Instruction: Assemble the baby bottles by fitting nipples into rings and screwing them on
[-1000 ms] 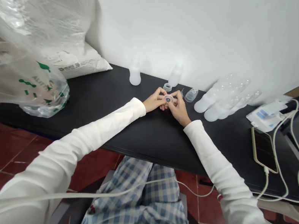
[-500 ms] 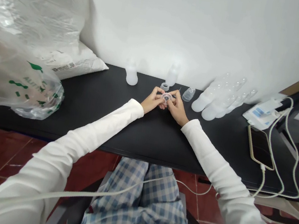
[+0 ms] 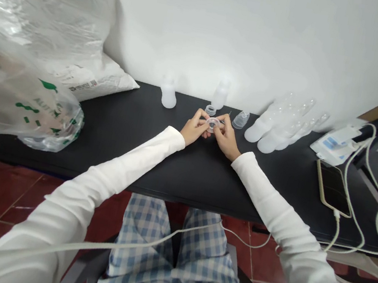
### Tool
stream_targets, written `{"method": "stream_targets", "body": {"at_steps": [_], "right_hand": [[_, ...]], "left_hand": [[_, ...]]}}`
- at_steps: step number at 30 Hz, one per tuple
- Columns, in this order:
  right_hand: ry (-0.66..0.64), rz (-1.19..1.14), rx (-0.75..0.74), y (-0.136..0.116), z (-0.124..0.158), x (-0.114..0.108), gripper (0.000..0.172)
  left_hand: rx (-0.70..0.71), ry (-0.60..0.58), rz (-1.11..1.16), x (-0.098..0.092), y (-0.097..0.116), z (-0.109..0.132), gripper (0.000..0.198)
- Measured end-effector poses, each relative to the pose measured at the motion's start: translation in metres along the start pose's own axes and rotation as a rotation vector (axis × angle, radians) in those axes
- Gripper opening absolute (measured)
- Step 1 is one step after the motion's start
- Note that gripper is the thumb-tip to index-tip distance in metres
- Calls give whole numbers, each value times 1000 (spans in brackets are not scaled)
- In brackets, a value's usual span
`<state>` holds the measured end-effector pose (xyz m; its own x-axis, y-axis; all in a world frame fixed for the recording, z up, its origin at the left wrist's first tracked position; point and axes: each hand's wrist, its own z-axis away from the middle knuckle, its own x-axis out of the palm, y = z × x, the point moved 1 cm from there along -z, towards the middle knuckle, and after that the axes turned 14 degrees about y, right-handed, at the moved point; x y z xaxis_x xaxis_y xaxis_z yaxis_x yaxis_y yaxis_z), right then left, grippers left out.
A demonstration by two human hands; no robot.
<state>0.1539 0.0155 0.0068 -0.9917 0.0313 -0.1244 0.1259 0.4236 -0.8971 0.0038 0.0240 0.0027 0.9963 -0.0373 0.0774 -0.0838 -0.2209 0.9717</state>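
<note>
Between my two hands is a small clear ring-shaped bottle part [image 3: 213,125], held just above the black table. My left hand [image 3: 194,128] pinches its left side with thumb and fingers. On the opposite side, the fingers of my right hand [image 3: 225,137] are closed on it. Right behind the fingers lies a threaded bottle collar [image 3: 210,110]. A frosted baby bottle [image 3: 220,96] stands beyond the collar by the wall, and a clear domed bottle cap [image 3: 240,120] rests to the right. Farther left is another frosted bottle [image 3: 168,94].
Several frosted bottles with clear tops [image 3: 279,128] lie grouped at right. Past them are a white-and-blue packet [image 3: 335,144], a phone [image 3: 333,187] and looping white cables [image 3: 367,168]. Large plastic bags [image 3: 52,107] fill the left. A cable [image 3: 83,246] crosses my lap.
The ring-shaped part has tilted slightly between my fingers, both hands still on it. My knees have moved apart, and the whole view has shifted a little.
</note>
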Motion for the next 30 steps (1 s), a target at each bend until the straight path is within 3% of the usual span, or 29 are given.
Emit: {"method": "stream_targets", "body": {"at_steps": [17,26,30], "right_hand": [[66,90,-40,-6,2,-1,33],[-37,11,19,0,1,-3,43],[-16,3,-1,-4,2,-2,44]], "left_hand": [[79,67,-74,5,-1,4,20],[58,-80,-33,-3,-2,-2,27],[73,-96,4,-2,-3,-2,32]]}}
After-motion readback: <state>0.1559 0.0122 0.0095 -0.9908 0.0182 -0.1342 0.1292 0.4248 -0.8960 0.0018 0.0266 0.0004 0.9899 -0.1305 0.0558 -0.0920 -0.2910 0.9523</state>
